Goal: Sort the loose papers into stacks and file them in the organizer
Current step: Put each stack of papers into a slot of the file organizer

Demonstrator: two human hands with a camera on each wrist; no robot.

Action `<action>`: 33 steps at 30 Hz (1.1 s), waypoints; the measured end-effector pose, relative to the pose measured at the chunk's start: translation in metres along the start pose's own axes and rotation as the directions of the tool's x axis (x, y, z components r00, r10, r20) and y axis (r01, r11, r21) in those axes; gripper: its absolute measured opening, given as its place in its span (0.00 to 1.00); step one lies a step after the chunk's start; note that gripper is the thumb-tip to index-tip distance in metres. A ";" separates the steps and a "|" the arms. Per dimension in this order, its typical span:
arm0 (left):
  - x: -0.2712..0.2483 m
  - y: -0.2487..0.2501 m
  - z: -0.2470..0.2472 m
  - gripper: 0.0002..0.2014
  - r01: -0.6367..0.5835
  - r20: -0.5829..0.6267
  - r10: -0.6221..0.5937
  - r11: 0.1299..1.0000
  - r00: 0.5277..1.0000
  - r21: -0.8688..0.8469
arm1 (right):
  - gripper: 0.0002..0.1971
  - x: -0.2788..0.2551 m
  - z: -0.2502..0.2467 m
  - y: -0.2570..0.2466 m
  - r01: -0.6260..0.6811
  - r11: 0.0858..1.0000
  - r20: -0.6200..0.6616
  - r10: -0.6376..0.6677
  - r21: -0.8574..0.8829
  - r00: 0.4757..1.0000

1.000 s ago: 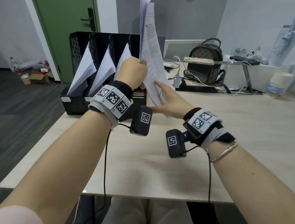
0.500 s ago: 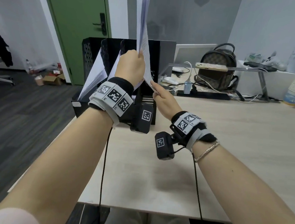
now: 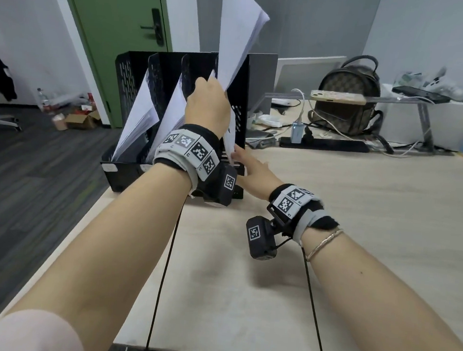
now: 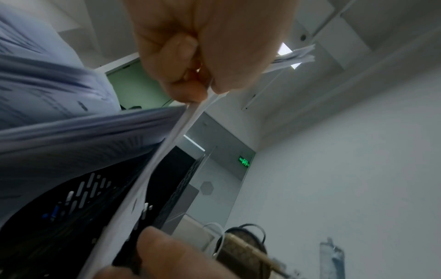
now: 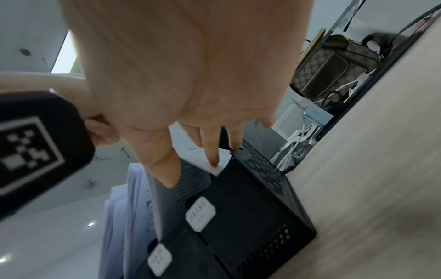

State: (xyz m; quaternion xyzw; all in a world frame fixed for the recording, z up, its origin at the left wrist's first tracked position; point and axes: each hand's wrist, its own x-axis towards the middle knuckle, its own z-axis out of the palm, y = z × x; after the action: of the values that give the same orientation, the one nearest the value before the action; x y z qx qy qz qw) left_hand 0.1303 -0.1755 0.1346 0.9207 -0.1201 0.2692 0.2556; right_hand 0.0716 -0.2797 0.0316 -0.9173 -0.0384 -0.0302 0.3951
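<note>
Head view: left hand (image 3: 208,104) pinches 1 paper stack (image 3: 238,36) above the black organizer (image 3: 133,82); right hand (image 3: 250,167), fingers straight, touches its lower corner; 2 filed stacks inside.
Left wrist: fingers (image 4: 181,56) curled, clamping the stack's edge.
Right wrist: 2 labels (image 5: 200,213) on organizer front.

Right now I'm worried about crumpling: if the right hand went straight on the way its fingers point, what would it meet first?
The right hand already touches the held stack's lower corner; beyond that, likely the organizer.

Green door (image 3: 120,25), grey floor (image 3: 26,199)
</note>
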 end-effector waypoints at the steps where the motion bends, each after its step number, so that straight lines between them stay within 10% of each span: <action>1: 0.001 -0.001 0.005 0.12 -0.005 0.011 0.005 1.000 1.000 0.010 | 0.37 0.001 0.000 0.002 -0.006 1.000 0.021 0.007 -0.026 1.000; 6: 0.000 -0.005 0.030 0.11 -0.053 0.074 0.044 0.991 0.996 0.121 | 0.35 0.001 -0.003 0.017 0.017 1.000 0.066 -0.019 0.017 0.998; 14: -0.014 -0.006 0.059 0.11 -0.069 0.207 0.028 0.979 0.978 0.193 | 0.44 -0.013 -0.029 0.005 0.337 0.892 -0.331 -0.233 0.303 0.914; 27: -0.039 -0.031 0.054 0.27 -0.210 0.392 0.174 0.976 0.903 0.051 | 0.30 0.000 -0.021 0.002 0.077 0.988 -0.254 -0.040 0.137 0.966; 33: -0.046 -0.049 -0.003 0.32 -0.299 0.359 0.348 0.936 0.866 -0.186 | 0.14 0.000 -0.014 -0.004 0.147 0.969 -0.470 -0.038 0.198 0.882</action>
State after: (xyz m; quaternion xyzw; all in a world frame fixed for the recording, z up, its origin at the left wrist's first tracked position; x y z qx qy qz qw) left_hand 0.1086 -0.1289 0.0915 0.9045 -0.3374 0.1133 0.2350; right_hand 0.0705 -0.2872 0.0438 -0.8295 0.0096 -0.2620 0.4932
